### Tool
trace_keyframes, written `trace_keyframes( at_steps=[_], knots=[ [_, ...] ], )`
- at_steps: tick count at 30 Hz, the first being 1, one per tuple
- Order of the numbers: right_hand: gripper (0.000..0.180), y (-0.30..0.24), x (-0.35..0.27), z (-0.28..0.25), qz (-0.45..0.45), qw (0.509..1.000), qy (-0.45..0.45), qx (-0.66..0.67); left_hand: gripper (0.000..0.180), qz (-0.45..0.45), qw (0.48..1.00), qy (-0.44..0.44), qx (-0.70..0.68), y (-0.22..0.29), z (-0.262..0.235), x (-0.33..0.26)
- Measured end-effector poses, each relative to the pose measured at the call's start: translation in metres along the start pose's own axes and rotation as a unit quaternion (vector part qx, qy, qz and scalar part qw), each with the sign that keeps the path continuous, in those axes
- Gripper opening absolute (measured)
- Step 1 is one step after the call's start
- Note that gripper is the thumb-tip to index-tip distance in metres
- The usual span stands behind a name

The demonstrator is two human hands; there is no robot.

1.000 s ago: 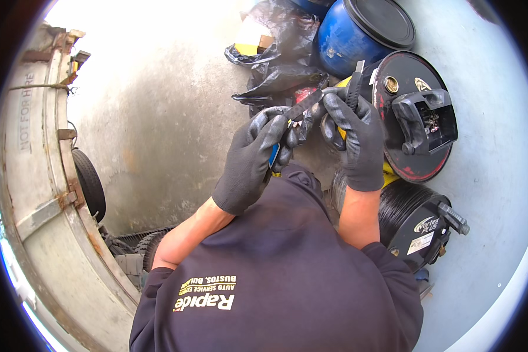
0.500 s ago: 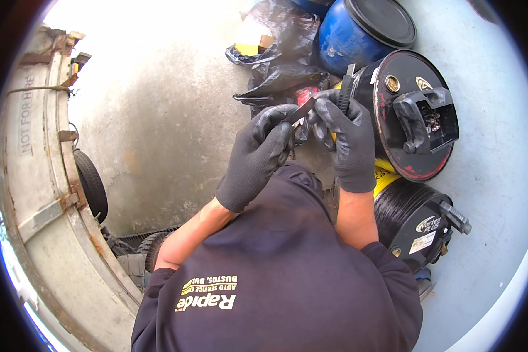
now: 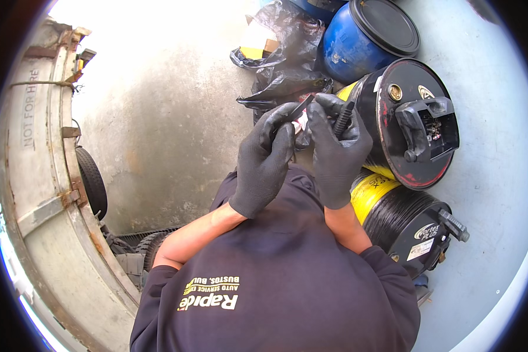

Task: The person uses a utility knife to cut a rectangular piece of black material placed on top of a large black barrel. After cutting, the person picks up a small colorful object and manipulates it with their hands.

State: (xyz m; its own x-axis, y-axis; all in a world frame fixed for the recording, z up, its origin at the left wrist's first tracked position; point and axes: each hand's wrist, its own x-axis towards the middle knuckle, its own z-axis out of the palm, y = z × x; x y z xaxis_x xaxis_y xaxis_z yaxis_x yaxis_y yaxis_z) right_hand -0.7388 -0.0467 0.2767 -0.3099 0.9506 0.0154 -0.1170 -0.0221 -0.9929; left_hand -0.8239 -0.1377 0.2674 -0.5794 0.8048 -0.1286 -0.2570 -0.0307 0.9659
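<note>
Head view: both gloved hands have drawn together at upper centre; left hand now pinches a small part, right hand curled round a tool.

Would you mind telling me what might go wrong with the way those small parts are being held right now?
The left hand and right hand work a small dark part in mid-air, so it could slip and drop among the black bags and the drums. The thick gloves probably dull the feel for it.
</note>
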Motion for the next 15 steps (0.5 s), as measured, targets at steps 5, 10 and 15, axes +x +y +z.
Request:
trace_keyframes(
  at_steps=[5, 10, 15],
  knots=[
    [0.017, -0.002, 0.000, 0.002, 0.002, 1.000, 0.007, -0.022, 0.035, 0.029, 0.997, 0.003, 0.074, -0.006, -0.004, 0.000],
    [0.018, -0.006, -0.001, 0.003, 0.033, 0.999, 0.009, -0.022, 0.039, 0.161, 0.971, 0.024, 0.178, -0.017, -0.006, 0.006],
    [0.015, -0.008, 0.003, 0.001, 0.036, 0.999, -0.022, -0.008, 0.041, 0.197, 0.955, 0.019, 0.223, -0.019, -0.009, 0.008]
  ],
)
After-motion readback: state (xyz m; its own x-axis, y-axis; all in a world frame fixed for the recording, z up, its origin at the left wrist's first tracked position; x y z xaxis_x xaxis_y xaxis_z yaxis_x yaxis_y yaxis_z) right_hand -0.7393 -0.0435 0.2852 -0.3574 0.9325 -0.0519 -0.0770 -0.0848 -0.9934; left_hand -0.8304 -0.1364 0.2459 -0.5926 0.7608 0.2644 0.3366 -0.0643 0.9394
